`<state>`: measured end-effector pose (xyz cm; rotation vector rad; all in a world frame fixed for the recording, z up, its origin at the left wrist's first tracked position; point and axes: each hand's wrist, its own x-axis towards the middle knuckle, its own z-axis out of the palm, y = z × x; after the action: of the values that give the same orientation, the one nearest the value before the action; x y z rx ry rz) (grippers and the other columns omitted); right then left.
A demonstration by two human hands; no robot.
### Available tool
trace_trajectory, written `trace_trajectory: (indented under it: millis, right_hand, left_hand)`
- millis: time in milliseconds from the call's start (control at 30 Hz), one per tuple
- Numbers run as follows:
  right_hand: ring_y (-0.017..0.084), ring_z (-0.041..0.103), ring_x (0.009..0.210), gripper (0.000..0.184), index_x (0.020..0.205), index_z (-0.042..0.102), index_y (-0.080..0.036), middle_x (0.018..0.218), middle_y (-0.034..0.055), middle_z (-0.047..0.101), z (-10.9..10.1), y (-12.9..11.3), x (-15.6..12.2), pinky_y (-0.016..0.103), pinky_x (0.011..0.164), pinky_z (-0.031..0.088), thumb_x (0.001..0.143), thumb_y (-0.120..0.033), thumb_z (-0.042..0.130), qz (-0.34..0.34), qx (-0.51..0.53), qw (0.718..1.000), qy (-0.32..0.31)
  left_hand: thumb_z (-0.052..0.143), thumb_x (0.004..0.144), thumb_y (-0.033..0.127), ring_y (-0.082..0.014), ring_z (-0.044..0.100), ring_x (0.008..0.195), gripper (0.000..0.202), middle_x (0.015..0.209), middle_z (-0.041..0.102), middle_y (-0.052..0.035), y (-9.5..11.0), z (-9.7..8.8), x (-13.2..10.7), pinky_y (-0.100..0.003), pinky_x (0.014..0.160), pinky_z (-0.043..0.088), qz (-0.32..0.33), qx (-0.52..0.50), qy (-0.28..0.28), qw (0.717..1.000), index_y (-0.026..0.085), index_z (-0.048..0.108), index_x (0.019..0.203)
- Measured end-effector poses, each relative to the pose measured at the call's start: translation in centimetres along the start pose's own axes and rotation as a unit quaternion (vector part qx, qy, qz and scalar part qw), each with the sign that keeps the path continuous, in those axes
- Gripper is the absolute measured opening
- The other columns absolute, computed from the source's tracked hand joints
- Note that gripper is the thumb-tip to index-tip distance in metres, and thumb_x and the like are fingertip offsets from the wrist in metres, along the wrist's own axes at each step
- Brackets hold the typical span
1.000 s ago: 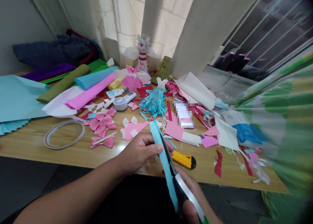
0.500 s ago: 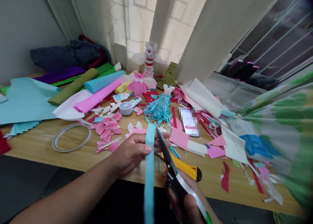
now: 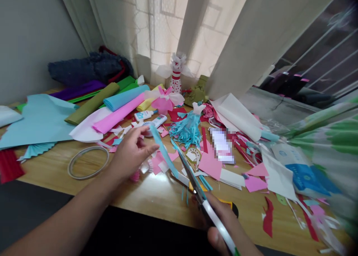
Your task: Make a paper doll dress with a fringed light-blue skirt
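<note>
"Where's the blue strip (image 3: 167, 153)?"

"Pinched in the left hand (image 3: 132, 149), slanting down beside the scissors (image 3: 200, 192) (right hand (image 3: 223, 215) wrapped round their handles)."

"What could go wrong?"

"A stray snip, I'd judge, if the loose end swings into the blades; blur leaves unclear whether they're fully closed."

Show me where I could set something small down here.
Bare wood shows between the left forearm, scissors and table's front edge, and between the yellow cutter and curved red scrap. It's crowded around the blue paper fringe and phone.
</note>
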<state>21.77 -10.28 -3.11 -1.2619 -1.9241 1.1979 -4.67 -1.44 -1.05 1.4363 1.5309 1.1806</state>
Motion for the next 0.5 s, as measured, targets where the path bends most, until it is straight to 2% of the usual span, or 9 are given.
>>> trace_trajectory:
  millis: [33, 67, 133, 200, 233, 333, 433, 500]
  right_hand:
    - [0.018, 0.05, 0.061, 0.084, 0.117, 0.054, -0.017, 0.068, 0.0012, 0.054, -0.2, 0.0, 0.2, 0.028, 0.06, 0.041, 0.066, -0.083, 0.04, -0.011, -0.034, 0.999, 0.003]
    - [0.019, 0.051, 0.063, 0.085, 0.119, 0.053, -0.018, 0.07, 0.0019, 0.055, -0.4, 0.0, 0.3, 0.028, 0.062, 0.042, 0.065, -0.083, 0.041, -0.013, -0.064, 0.998, 0.003]
    - [0.021, 0.052, 0.064, 0.084, 0.119, 0.053, -0.02, 0.072, 0.0023, 0.058, -0.8, 0.1, 0.4, 0.028, 0.061, 0.042, 0.063, -0.082, 0.045, -0.008, -0.103, 0.995, -0.01]
    - [0.022, 0.055, 0.065, 0.081, 0.115, 0.056, -0.021, 0.074, 0.003, 0.061, -0.9, 0.2, 0.3, 0.027, 0.06, 0.043, 0.061, -0.081, 0.051, -0.005, -0.129, 0.991, -0.022]
    - [0.023, 0.057, 0.067, 0.079, 0.113, 0.056, -0.021, 0.076, 0.0033, 0.062, -1.0, 0.2, 0.2, 0.027, 0.061, 0.044, 0.059, -0.079, 0.055, -0.004, -0.139, 0.99, -0.026]
    - [0.023, 0.06, 0.066, 0.075, 0.114, 0.056, -0.021, 0.078, 0.0035, 0.065, -1.1, -0.3, 0.0, 0.027, 0.061, 0.046, 0.058, -0.071, 0.066, -0.001, -0.161, 0.987, -0.028]
    - [0.025, 0.062, 0.071, 0.075, 0.114, 0.056, -0.021, 0.085, 0.0054, 0.068, -1.2, -1.0, -0.3, 0.028, 0.064, 0.049, 0.055, -0.065, 0.071, 0.003, -0.164, 0.986, -0.025]
    - [0.029, 0.064, 0.081, 0.078, 0.116, 0.055, -0.021, 0.097, 0.0087, 0.069, -1.4, -1.2, -0.5, 0.031, 0.071, 0.05, 0.053, -0.065, 0.072, 0.004, -0.151, 0.988, -0.029]
  left_hand:
    - [0.067, 0.072, 0.042, -0.0154, 0.054, 0.072, 0.044, 0.087, 0.059, -0.0016, 0.2, -0.2, 0.2, -0.026, 0.065, 0.044, 0.024, 0.006, 0.003, 1.0, 0.019, 0.056, 0.108]
    - [0.063, 0.076, 0.042, -0.0143, 0.053, 0.071, 0.038, 0.085, 0.057, -0.0007, 0.5, -0.3, 0.3, -0.025, 0.064, 0.043, 0.037, -0.004, -0.018, 0.999, 0.019, 0.056, 0.105]
    - [0.054, 0.083, 0.043, -0.0129, 0.051, 0.066, 0.027, 0.076, 0.054, 0.0008, 1.0, -0.2, 0.2, -0.023, 0.06, 0.042, 0.038, -0.037, -0.113, 0.992, 0.018, 0.057, 0.092]
    - [0.049, 0.086, 0.044, -0.0118, 0.05, 0.061, 0.027, 0.069, 0.052, 0.0019, 1.5, 0.3, 0.0, -0.023, 0.057, 0.041, 0.015, -0.058, -0.201, 0.978, 0.017, 0.054, 0.081]
    - [0.048, 0.086, 0.043, -0.0111, 0.049, 0.059, 0.028, 0.067, 0.051, 0.0025, 1.6, 0.5, -0.1, -0.023, 0.056, 0.04, 0.006, -0.067, -0.227, 0.971, 0.017, 0.052, 0.078]
    - [0.047, 0.088, 0.039, -0.0093, 0.048, 0.055, 0.027, 0.063, 0.05, 0.0038, 1.7, 1.2, -0.3, -0.022, 0.054, 0.039, -0.005, -0.102, -0.265, 0.959, 0.017, 0.048, 0.073]
    - [0.048, 0.088, 0.035, -0.0083, 0.047, 0.054, 0.024, 0.061, 0.051, 0.0042, 1.7, 1.6, -0.4, -0.021, 0.052, 0.038, -0.008, -0.127, -0.269, 0.955, 0.017, 0.047, 0.072]
    - [0.049, 0.088, 0.033, -0.0079, 0.048, 0.054, 0.023, 0.061, 0.052, 0.0042, 1.8, 1.7, -0.4, -0.02, 0.052, 0.038, -0.004, -0.126, -0.264, 0.956, 0.017, 0.047, 0.072]
